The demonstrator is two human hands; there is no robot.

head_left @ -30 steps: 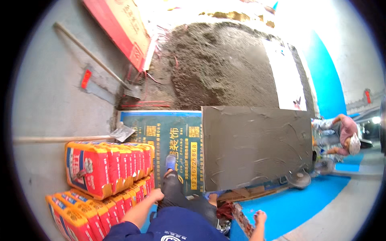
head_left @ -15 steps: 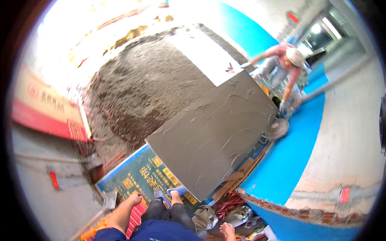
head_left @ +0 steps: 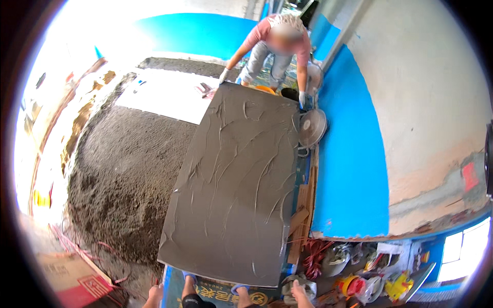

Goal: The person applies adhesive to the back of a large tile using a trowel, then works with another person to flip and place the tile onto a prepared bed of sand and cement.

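1. Our left hand (head_left: 154, 295) sits at the near edge of the view, just left of the near left corner of the big slab (head_left: 233, 185); it hangs loosely with fingers pointing down and grips nothing that we can see
2. Our right hand (head_left: 300, 293) shows near the slab's near right corner, only partly in view, so we cannot tell whether it is open or closed
3. The slab is a large rectangle coated in wet grey mortar with swirled trowel marks; it lies in the middle of the scene, running from just in front of us to the far side
4. At the far end another person (head_left: 275, 49) in a pink shirt bends over it, gloved hands (head_left: 224, 76) at its far corners
5. Left of the slab we see a rough bed of dark mortar (head_left: 123, 179), and beyond it a white tile (head_left: 164, 95) already lying flat
6. Right of the slab, a round fan (head_left: 312, 128) stands against the blue wall (head_left: 349, 164), with wooden strips (head_left: 303, 215) along the slab's right edge
7. Near right lie a red cord (head_left: 316, 254), bags and a yellow tool (head_left: 398, 285); near left, a cardboard box (head_left: 72, 280)
8. Our feet in blue sandals (head_left: 190, 280) rest on a printed blue sack under the slab's near edge
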